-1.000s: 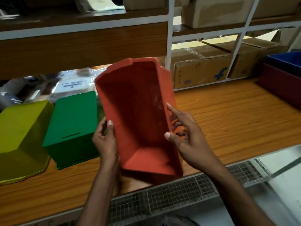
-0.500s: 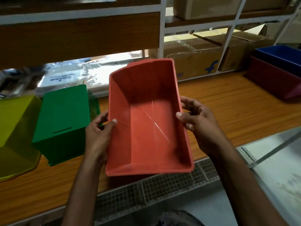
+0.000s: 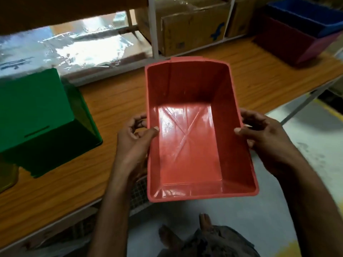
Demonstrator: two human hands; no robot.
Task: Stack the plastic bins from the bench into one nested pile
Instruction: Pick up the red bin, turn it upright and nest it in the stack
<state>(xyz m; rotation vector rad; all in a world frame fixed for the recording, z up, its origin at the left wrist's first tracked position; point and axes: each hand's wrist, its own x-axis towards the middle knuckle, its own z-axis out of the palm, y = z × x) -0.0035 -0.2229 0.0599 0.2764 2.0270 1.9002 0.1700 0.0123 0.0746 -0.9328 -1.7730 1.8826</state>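
I hold a red plastic bin (image 3: 187,138) open side up in front of me, partly past the bench's front edge. My left hand (image 3: 134,143) grips its left rim with the thumb inside. My right hand (image 3: 263,138) grips the right rim the same way. A green bin (image 3: 39,115) lies upside down on the wooden bench (image 3: 115,101) to the left. A sliver of a yellow bin (image 3: 6,177) shows at the far left edge. At the back right a blue bin (image 3: 308,17) sits nested in a maroon bin (image 3: 289,41).
Cardboard boxes (image 3: 189,26) stand under a shelf behind the bench, with white shelf posts (image 3: 154,28) in front of them. Plastic-wrapped packs (image 3: 65,51) lie at the back left. A wire mesh panel (image 3: 138,188) hangs below the bench edge. My feet are on the grey floor (image 3: 289,127).
The red bin went from tilted on end to level with its opening up, and it came toward me over the bench edge. Both hands shifted to the side rims.
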